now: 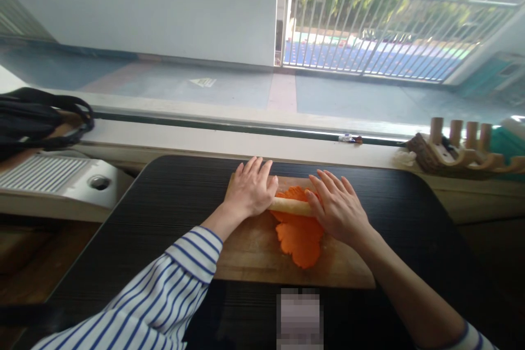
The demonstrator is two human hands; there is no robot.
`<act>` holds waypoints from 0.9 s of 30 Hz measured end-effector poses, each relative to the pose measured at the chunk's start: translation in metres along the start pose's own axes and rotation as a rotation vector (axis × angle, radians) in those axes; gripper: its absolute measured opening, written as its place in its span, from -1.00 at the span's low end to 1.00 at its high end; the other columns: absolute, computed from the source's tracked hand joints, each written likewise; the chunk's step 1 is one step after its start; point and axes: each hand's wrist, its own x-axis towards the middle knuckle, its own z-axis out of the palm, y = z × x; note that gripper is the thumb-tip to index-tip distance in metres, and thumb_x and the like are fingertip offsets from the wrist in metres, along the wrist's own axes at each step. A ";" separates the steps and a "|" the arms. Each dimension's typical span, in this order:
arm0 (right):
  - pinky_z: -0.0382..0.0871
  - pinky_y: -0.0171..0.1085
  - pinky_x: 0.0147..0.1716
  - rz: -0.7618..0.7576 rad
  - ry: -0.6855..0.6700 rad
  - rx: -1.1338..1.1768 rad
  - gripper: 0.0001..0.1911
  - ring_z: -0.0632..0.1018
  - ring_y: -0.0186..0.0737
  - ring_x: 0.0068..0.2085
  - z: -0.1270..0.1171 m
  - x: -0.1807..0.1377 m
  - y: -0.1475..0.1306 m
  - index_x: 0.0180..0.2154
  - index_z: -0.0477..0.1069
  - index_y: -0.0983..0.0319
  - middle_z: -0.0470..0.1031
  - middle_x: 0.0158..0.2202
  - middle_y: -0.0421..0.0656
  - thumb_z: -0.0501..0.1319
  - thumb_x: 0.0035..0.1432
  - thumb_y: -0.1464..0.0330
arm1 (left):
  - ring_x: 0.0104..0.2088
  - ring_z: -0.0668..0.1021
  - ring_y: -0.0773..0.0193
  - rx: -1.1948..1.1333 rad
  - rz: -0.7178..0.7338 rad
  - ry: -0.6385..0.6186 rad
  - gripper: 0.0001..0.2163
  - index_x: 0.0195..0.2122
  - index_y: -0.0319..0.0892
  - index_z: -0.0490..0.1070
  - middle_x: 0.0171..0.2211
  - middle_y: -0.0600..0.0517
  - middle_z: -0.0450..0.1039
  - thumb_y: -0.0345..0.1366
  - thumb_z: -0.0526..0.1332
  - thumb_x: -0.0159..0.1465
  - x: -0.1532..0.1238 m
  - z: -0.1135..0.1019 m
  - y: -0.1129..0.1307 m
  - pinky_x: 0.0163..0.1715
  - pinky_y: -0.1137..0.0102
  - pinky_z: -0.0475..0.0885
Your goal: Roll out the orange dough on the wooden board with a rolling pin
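Observation:
A pale wooden rolling pin point(292, 206) lies across a flattened sheet of orange dough point(301, 243) with ragged edges. The dough rests on a wooden board point(250, 262). My left hand point(251, 188) lies over the pin's left end, palm down, with its fingers stretched forward. Over the right end lies my right hand point(338, 202), its fingers extended and slightly spread. Both palms hide the ends of the pin, and its bare middle crosses the upper part of the dough.
The board is on a black table point(176, 202) by a windowsill point(246, 145). A black bag point(36, 117) and a white slatted unit point(61, 175) stand at left. On the sill at right is a wooden rack with pegs point(463, 147); a small tube point(348, 139) lies nearby.

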 end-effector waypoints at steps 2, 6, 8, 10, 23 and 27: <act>0.00 0.06 0.22 0.011 0.001 -0.005 -0.46 0.22 0.02 0.26 0.000 0.000 0.000 0.18 0.25 0.28 0.26 0.23 0.05 -0.17 0.36 0.15 | 0.29 0.15 0.04 0.007 0.012 -0.018 -0.49 0.24 -0.26 0.17 0.27 -0.19 0.15 -0.12 -0.07 0.34 0.006 0.000 0.000 0.25 0.05 0.01; 0.03 0.07 0.21 0.030 0.008 -0.013 -0.47 0.23 0.01 0.25 0.001 -0.001 -0.001 0.18 0.25 0.27 0.25 0.23 0.05 -0.17 0.36 0.15 | 0.30 0.14 0.06 0.035 0.022 -0.047 -0.49 0.24 -0.28 0.16 0.28 -0.19 0.15 -0.14 -0.07 0.34 0.020 -0.002 0.002 0.26 0.08 -0.01; 0.04 0.08 0.20 0.049 0.010 -0.011 -0.48 0.24 0.00 0.25 0.001 0.000 -0.003 0.18 0.25 0.26 0.25 0.24 0.04 -0.17 0.36 0.16 | 0.30 0.13 0.07 0.048 0.022 -0.060 -0.50 0.24 -0.29 0.15 0.28 -0.18 0.13 -0.14 -0.08 0.34 0.026 -0.004 0.003 0.26 0.08 -0.01; 0.05 0.08 0.20 0.071 0.008 -0.007 -0.48 0.23 -0.01 0.25 0.001 0.001 -0.004 0.18 0.24 0.26 0.24 0.24 0.04 -0.17 0.36 0.16 | 0.30 0.13 0.09 0.059 0.023 -0.063 -0.50 0.24 -0.27 0.16 0.29 -0.16 0.13 -0.13 -0.09 0.34 0.034 -0.005 0.005 0.27 0.08 -0.01; 0.06 0.10 0.18 0.153 -0.039 -0.003 -0.51 0.21 0.00 0.27 0.000 0.009 -0.008 0.19 0.24 0.27 0.22 0.25 0.06 -0.15 0.36 0.21 | 0.18 0.33 0.04 0.063 0.135 0.108 -0.58 0.09 -0.27 0.33 0.11 -0.18 0.38 -0.19 -0.03 0.30 0.062 0.004 0.005 0.20 0.05 0.12; -0.02 0.15 0.20 0.070 0.027 -0.050 -0.49 0.17 0.01 0.29 0.001 -0.003 -0.014 0.19 0.23 0.26 0.19 0.26 0.07 -0.17 0.37 0.19 | 0.24 0.26 0.04 0.079 0.117 0.065 -0.55 0.16 -0.26 0.28 0.19 -0.16 0.30 -0.20 -0.10 0.34 0.030 0.001 -0.001 0.22 0.02 0.10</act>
